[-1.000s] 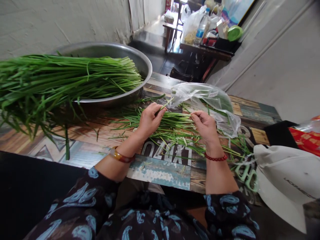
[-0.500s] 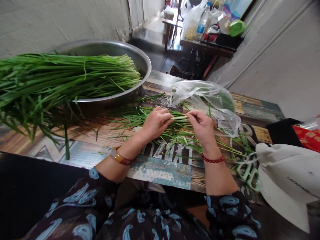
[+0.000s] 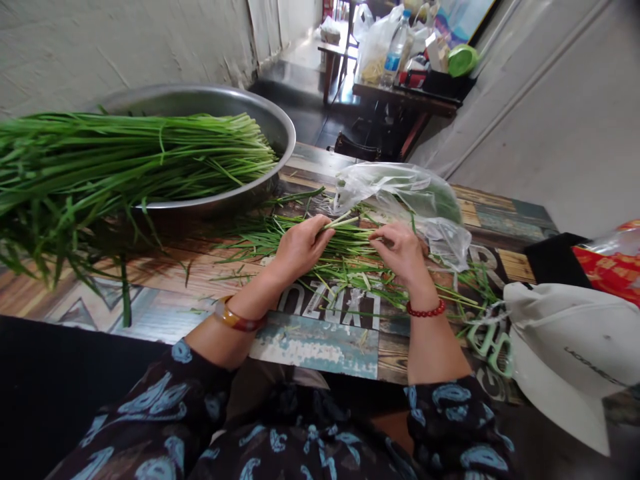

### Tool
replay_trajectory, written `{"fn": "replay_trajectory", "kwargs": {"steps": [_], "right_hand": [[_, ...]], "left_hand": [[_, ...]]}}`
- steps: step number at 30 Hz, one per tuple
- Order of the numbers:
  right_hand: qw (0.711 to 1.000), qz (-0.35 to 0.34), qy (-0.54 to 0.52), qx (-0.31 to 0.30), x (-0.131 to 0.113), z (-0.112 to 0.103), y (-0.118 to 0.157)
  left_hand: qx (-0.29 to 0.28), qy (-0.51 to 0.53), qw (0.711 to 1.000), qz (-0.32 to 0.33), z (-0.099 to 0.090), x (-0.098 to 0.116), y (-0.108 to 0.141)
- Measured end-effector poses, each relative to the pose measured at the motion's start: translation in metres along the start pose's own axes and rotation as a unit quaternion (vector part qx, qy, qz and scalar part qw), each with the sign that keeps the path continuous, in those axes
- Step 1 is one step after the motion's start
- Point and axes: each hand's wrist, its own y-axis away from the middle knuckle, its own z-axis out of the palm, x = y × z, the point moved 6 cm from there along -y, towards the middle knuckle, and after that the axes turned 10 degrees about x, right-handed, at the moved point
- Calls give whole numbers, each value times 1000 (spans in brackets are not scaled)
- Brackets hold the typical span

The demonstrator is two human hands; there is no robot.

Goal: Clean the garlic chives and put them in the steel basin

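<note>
Pale chive stems point(image 3: 342, 221) stick out to the right from between the thumb and fingers of my left hand point(image 3: 301, 248), which is closed on them. A short gap away, my right hand point(image 3: 401, 252) has its thumb and fingertips drawn together; anything between them is too small to make out. Under and between both hands lies a loose pile of chives point(image 3: 353, 239) on the patterned wooden table point(image 3: 315, 343). To the left, a large metal basin point(image 3: 286, 143) holds a thick bundle of green chives point(image 3: 200, 150), its leaves hanging over the rim.
Behind my right hand lies a clear plastic bag point(image 3: 400, 183) with something green inside. At right are light green scissors point(image 3: 493, 347), a pale cap point(image 3: 565, 347) and a red package point(image 3: 607, 263). Another table point(image 3: 405, 97) farther back bears a bottle point(image 3: 395, 53) and bags.
My hands have moved apart. The stems that both hands held now stay in the left hand alone, tilted upward, and the right hand has let go of them. The view has shifted slightly.
</note>
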Motion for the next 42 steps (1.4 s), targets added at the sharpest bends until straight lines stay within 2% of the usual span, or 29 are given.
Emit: {"fn": "replay_trajectory", "kwargs": {"steps": [5, 12, 16, 20, 22, 27, 31, 37, 42], "right_hand": [[994, -13, 110, -22, -2, 5, 3], [995, -15, 100, 4, 0, 7, 6], [999, 8, 40, 21, 4, 8, 3], [989, 52, -126, 53, 4, 3, -2], [980, 80, -174, 57, 3, 1, -3], [976, 106, -184, 45, -2, -1, -2], [975, 95, -200, 28, -12, 1, -1], [977, 50, -207, 19, -31, 5, 0], [982, 24, -185, 25, -35, 8, 0]], "left_hand": [[4, -2, 1000, -31, -1, -4, -1], [6, 5, 1000, -21, 1, -4, -1], [11, 7, 1000, -19, 1, -5, -2], [14, 32, 999, -10, 1, -5, -2], [20, 48, 999, -13, 1, -5, -3], [39, 71, 996, -30, -2, -5, -4], [47, 79, 995, -23, -5, -2, -3], [8, 59, 998, 17, 0, 5, 1], [-30, 13, 998, 50, 3, 11, 4]]}}
